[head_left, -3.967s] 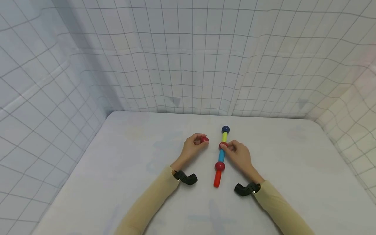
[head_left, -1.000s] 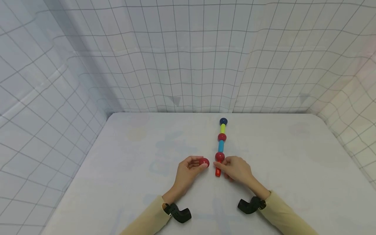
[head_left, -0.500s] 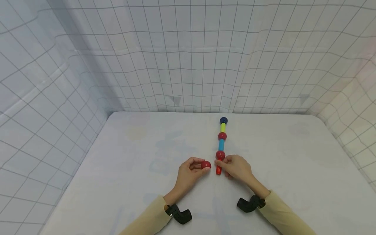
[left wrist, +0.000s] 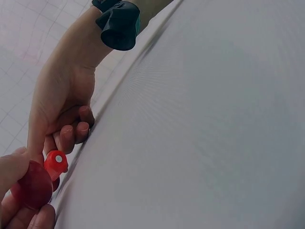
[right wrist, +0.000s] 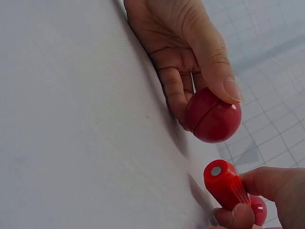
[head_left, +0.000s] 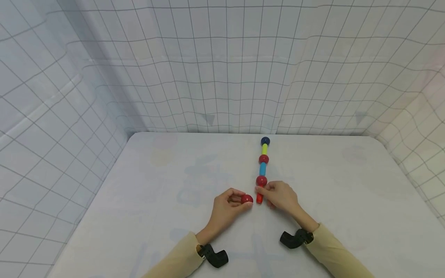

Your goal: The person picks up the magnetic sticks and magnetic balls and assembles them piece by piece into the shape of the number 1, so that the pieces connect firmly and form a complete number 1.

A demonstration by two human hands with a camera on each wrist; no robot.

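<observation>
My left hand pinches a loose red ball between thumb and fingers, just off the near end of a chain. My right hand pinches the chain's near piece, a red magnetic rod with a small silvery disc in its end face. Beyond that rod the chain runs away from me: a red ball, a blue rod, another red ball, a yellow-green rod and a dark blue ball. In the right wrist view a gap separates the held ball from the rod's end.
Everything lies on a white-covered table. White sheeting with a dark grid hangs behind it and along both sides. Each wrist carries a black camera mount, the left mount and the right mount.
Four seconds ago my right hand was at the middle red ball; it now grips the near red rod. The chain has shifted slightly away, while my left hand brought its ball nearer to that rod.
</observation>
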